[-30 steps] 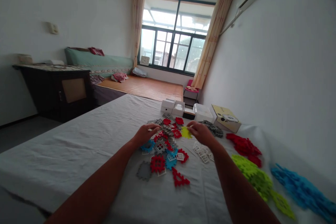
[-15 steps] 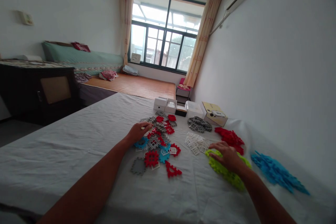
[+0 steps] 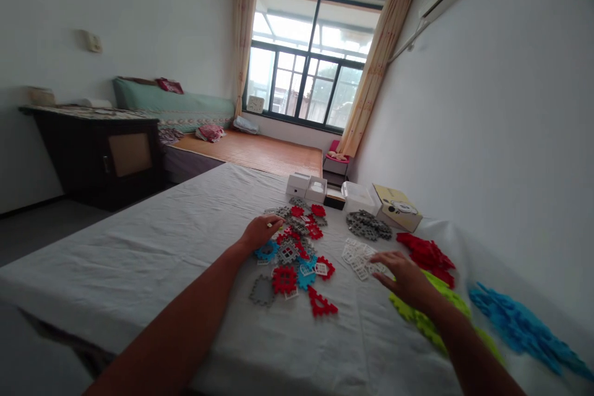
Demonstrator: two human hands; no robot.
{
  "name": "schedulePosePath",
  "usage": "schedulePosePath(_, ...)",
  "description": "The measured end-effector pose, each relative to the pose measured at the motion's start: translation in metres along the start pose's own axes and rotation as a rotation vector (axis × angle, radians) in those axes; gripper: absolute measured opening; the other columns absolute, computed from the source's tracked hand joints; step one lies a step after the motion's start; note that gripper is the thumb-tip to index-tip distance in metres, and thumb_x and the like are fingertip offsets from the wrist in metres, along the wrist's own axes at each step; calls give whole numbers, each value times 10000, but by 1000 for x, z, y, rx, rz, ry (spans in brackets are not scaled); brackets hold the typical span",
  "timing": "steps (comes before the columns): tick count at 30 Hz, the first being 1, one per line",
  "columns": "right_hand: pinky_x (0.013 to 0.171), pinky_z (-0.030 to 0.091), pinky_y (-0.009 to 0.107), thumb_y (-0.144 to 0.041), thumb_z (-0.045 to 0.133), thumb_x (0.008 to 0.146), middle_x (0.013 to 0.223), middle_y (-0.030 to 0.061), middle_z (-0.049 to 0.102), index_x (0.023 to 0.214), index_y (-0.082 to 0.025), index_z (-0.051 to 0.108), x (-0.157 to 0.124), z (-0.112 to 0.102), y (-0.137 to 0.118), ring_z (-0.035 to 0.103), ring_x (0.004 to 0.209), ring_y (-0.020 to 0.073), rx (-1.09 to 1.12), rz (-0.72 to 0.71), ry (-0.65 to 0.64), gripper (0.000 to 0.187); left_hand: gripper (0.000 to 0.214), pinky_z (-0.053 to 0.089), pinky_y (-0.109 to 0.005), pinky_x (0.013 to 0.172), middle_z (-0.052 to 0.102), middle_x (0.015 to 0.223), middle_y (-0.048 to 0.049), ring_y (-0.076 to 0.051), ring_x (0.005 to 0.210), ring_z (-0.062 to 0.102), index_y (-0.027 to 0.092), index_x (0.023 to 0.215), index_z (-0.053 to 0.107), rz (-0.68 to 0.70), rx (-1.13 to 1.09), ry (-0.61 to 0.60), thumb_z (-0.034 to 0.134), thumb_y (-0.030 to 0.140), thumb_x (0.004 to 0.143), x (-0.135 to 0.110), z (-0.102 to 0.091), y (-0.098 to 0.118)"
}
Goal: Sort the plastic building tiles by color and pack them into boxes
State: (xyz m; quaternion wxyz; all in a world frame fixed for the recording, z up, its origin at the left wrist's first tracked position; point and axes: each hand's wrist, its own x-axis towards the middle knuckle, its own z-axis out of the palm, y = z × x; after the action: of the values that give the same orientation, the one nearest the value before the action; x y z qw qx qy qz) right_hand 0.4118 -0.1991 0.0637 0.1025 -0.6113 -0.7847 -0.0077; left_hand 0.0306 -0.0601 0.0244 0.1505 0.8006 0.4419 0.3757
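Lime pieces [image 3: 420,319] — near right hand [image 3: 408,276]

Heap of pieces [image 3: 288,252] on table [image 3: 153,247], boxes [image 3: 297,185] behind it, window panels [image 3: 355,258] rightward, bed [image 3: 260,151] beyond table

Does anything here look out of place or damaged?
Nothing looks plainly broken, though small flaws wouldn't show. The one jumble is the heap at the left hand: it mixes red, blue, grey and white, whereas the grey pile, red pile, green pile and blue pile each keep one colour.
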Motion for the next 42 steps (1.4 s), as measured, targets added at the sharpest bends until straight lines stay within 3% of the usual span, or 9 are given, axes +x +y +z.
schedulePosePath(3,791,454,304,-366,479,821,990,41,680,1039,-260,634,46,-2,-50,620,870,176,160,-162,-94,288,323,471,-219,754,699,981,-19,-159,891,624,221,966,687,6,79,-6,424,378,864,-1,-1,0)
schedulePosePath(7,702,452,266,-291,528,792,904,26,695,957,-247,664,100,11,-96,631,752,152,219,-210,-116,218,304,464,-214,749,695,957,-13,-154,881,617,236,951,687,19,156,-4,424,365,873,-4,-4,2)
schedulePosePath(13,729,447,277,-346,630,714,982,43,661,1032,-232,627,117,54,-126,600,824,175,335,-277,-41,338,292,451,-229,785,693,947,-9,-159,890,608,239,937,685,49,223,-10,423,356,882,-6,-7,9)
schedulePosePath(19,749,431,245,-22,456,596,941,-4,664,1068,-265,617,107,65,-121,569,775,136,459,-320,68,555,284,445,-235,793,688,920,-5,-155,876,604,254,930,684,80,243,-38,427,366,882,-2,-1,8)
schedulePosePath(26,699,445,234,-11,426,624,915,-29,676,1039,-281,629,111,63,-112,556,628,106,446,-231,200,535,302,444,-239,776,686,914,-4,-155,864,601,259,913,683,82,268,-47,407,376,887,-1,2,1)
schedulePosePath(30,812,446,254,0,438,695,1057,-4,649,1100,-282,601,108,57,-117,589,821,131,380,-309,251,520,311,443,-237,794,688,924,-8,-158,886,596,264,930,686,49,259,-65,406,388,879,0,1,2)
schedulePosePath(35,886,432,299,-145,462,854,1013,55,650,1115,-253,595,104,50,-129,555,989,180,280,-425,245,312,329,446,-246,784,689,920,-15,-169,884,596,260,926,687,44,259,-74,393,400,875,1,1,-3)
schedulePosePath(39,841,449,295,-279,454,887,972,46,669,1060,-245,607,107,38,-113,594,900,168,358,-254,357,233,333,443,-256,776,689,938,-20,-177,890,600,253,938,683,53,271,-74,384,387,879,0,-2,-7)
schedulePosePath(42,715,477,277,-363,478,862,874,30,687,1102,-223,562,109,16,-68,627,729,153,412,-18,421,290,335,440,-251,770,691,933,-20,-176,885,604,251,932,681,52,281,-72,379,386,882,-2,-5,-7)
